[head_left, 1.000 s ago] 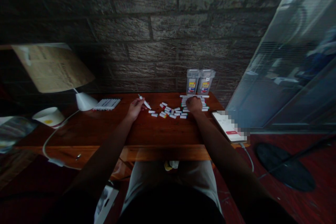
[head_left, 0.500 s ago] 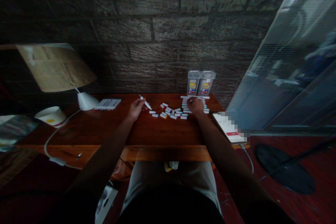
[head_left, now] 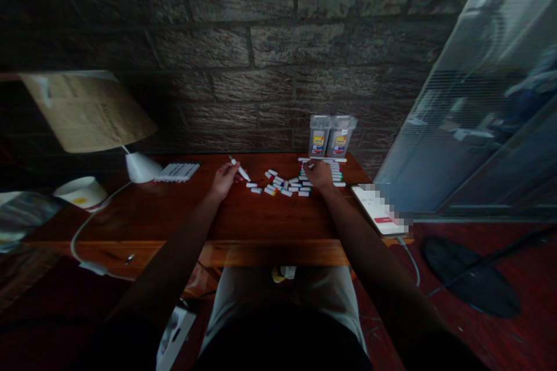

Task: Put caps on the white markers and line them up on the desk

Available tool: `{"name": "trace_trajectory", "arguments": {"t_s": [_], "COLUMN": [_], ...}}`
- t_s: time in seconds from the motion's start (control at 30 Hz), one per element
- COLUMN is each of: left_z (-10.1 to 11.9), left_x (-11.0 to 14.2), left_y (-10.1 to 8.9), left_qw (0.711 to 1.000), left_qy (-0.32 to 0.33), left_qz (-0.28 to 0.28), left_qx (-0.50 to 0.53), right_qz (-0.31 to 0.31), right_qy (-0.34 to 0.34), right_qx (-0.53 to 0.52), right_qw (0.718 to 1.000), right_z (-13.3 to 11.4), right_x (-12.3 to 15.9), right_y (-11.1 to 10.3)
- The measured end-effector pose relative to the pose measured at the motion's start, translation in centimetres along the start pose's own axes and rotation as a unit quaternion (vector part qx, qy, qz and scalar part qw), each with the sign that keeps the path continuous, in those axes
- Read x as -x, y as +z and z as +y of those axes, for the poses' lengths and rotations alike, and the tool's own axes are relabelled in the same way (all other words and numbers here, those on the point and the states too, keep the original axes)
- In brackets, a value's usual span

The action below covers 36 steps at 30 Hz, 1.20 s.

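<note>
A person sits at a dark wooden table, both bare arms stretched forward. At the table's right edge lies a phone. Farther out, the left hand has its fingers pinched around a white marker that slants up and away from it. The right hand rests on a stack of white markers; whether its fingers are spread or closed cannot be told. Between the hands lie scattered marker caps with coloured ends. To the far left sits a row of markers, beside a white lamp. Two clear marker boxes stand against the brick wall.
</note>
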<state>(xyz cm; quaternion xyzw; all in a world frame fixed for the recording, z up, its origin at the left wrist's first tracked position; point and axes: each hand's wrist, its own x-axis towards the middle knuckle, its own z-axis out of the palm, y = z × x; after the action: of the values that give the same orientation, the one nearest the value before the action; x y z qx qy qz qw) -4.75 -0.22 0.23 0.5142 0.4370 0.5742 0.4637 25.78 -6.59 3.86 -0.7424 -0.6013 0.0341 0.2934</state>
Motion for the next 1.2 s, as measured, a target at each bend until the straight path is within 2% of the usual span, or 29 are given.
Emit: {"name": "trace_trajectory", "arguments": {"t_s": [0.17, 0.57, 0.67, 0.8, 0.9, 1.2], "left_z": [0.1, 0.1, 0.0, -0.1, -0.3, -0.2], "left_x": [0.1, 0.0, 0.0, 0.0, -0.1, -0.1], "left_y": [0.1, 0.0, -0.1, -0.1, -0.1, -0.3], "left_qw": [1.0, 1.0, 1.0, 1.0, 1.0, 1.0], "left_qy": [-0.01, 0.002, 0.002, 0.004, 0.007, 0.004], "left_qz": [0.0, -0.005, -0.011, -0.014, -0.01, -0.016], "left_qx": [0.0, 0.001, 0.0, -0.001, -0.006, -0.024], "right_qz": [-0.036, -0.015, -0.017, -0.026, -0.041, -0.038], "right_qy": [0.028, -0.002, -0.031, -0.113, -0.148, -0.162], "right_qx": [-0.027, 0.019, 0.018, 0.0, -0.021, -0.044], "right_qw": [0.999, 1.0, 0.999, 0.993, 0.988, 0.985], "right_z": [-0.1, -0.4, -0.2, -0.3, -0.5, -0.2], "right_x": [0.0, 0.1, 0.0, 0.1, 0.2, -0.1], "right_y": [0.2, 0.5, 0.9, 1.5, 1.9, 2.8]}}
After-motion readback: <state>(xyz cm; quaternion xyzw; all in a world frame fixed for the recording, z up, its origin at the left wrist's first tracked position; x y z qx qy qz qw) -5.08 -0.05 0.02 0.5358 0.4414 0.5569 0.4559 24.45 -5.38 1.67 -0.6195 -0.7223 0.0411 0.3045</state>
